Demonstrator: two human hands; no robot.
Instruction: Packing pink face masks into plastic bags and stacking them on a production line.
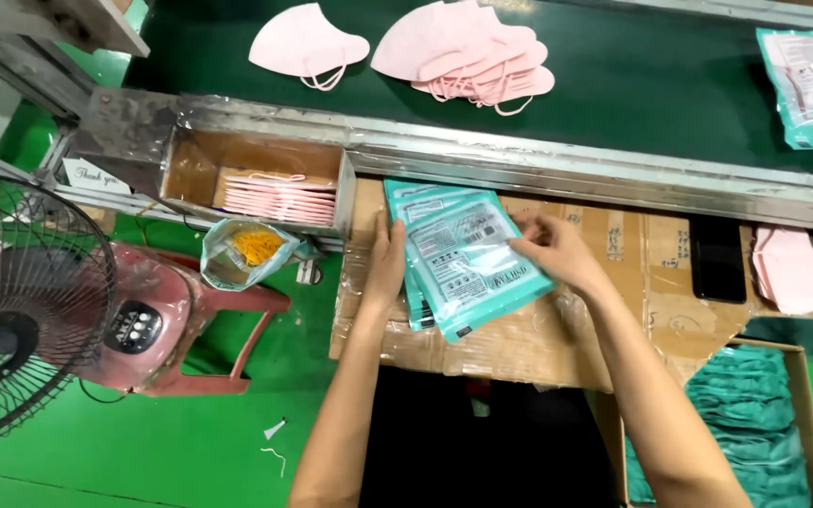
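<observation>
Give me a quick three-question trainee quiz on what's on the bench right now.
1. True or false: both hands touch the stack of teal pouches.
2. What colour are the folded masks on the dark green belt?
3. The open box beside the left hand holds: A) pink masks, B) phones, C) scissors?

Key: 1 true: the left hand steadies the stack's edge and the right hand rests on top. 2 pink. 3 A.

Loose pink masks lie on the dark green conveyor belt. A cardboard box holds stacked pink masks. A fan stands beside a red stool.
</observation>
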